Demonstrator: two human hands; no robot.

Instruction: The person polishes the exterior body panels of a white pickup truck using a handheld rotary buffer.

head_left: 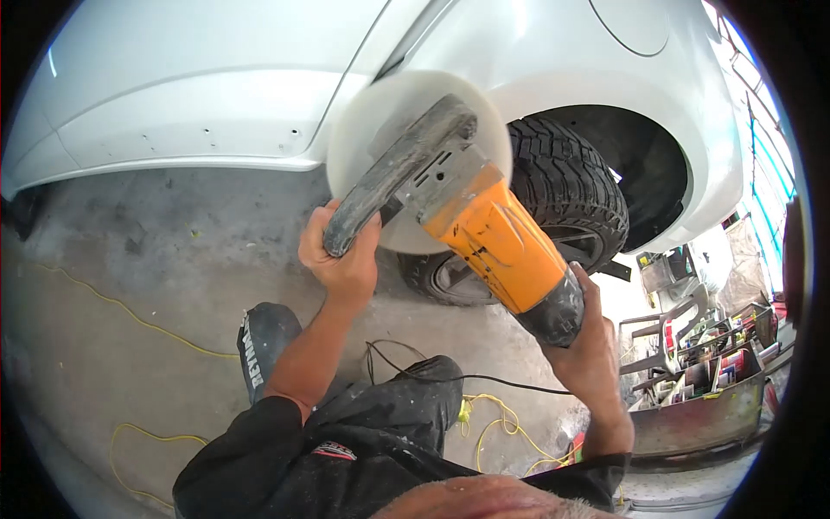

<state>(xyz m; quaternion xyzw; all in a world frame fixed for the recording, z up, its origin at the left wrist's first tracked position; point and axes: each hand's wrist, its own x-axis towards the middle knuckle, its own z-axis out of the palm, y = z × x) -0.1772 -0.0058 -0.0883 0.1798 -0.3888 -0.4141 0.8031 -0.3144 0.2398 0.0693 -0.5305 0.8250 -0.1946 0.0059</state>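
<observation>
- Left hand [344, 272] grips the dark front handle [393, 177] of an orange polisher [497, 246].
- Right hand [588, 350] wraps its black rear end.
- The tool slants between them, pale round pad [359, 125] towards the white car [233, 52] (touching or not, I can't tell).
- Beside the pad, a knobbly tyre [566, 177]; on the floor, yellow cord [138, 320].

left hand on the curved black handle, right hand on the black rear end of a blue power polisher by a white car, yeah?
Not quite: the head view shows an orange power polisher, not blue. The left hand on its curved black handle, the right hand on its black rear end and the white car are correct.
</observation>
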